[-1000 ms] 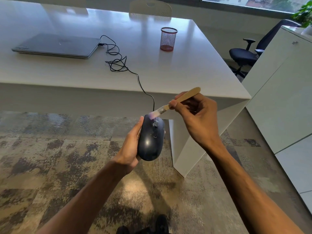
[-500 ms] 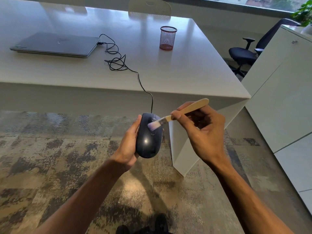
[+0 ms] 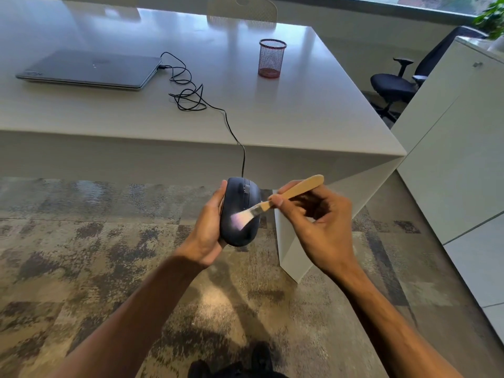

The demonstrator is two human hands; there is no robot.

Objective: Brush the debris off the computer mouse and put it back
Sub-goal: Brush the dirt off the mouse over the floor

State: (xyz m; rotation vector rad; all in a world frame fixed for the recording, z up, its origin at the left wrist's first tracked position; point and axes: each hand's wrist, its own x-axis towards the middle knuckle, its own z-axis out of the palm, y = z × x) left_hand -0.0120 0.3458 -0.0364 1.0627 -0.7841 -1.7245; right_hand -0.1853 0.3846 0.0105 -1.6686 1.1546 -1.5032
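A dark blue wired computer mouse [image 3: 241, 197] is held over the carpet in front of the desk, top side up, with my left hand [image 3: 206, 231] gripping its left side and underside. Its black cable [image 3: 230, 126] runs up over the desk edge to a tangle beside the laptop. My right hand [image 3: 319, 227] pinches a small brush with a pale wooden handle [image 3: 296, 190]. The pink-white bristles [image 3: 241, 218] lie on the middle of the mouse's back.
The white desk [image 3: 313, 124] carries a shut grey laptop [image 3: 90, 69] at the left and a red mesh pen cup [image 3: 272, 58]. A white cabinet [image 3: 458, 148] stands at the right, a black office chair [image 3: 395, 85] behind it. My shoes [image 3: 231, 364] show at the bottom.
The brush has swept from the mouse's front end near the wheel down to the middle of its back. My right hand moved down and right. The mouse stayed in my left hand.
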